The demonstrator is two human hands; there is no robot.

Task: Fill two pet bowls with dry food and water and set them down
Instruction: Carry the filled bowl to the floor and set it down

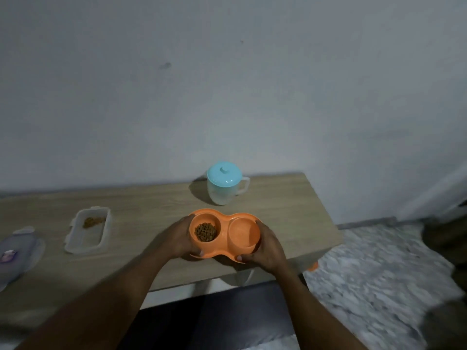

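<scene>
An orange double pet bowl (224, 245) is held in both hands over the near right part of a wooden table (151, 205), close to its front edge. Its left cup holds a small heap of brown dry food (205, 232). The right cup (243, 232) looks smooth and orange inside, and in this dim, soft view I cannot tell whether there is water in it.

The left hand (177, 238) grips the bowl's left end, fingers curled round the outside and the thumb on the near rim. The right hand (267, 246) grips the right end in the same way.

Behind the bowl, near the wall, stands a pale jug (222, 195) with a light blue lid (223, 176), handle to the right. To the left lies an open clear plastic box (86, 242) with a little dry food at its far end. Further left, at the table's edge, lies a clear box lid (20, 248). A speckled floor (379, 274) shows on the right.
</scene>
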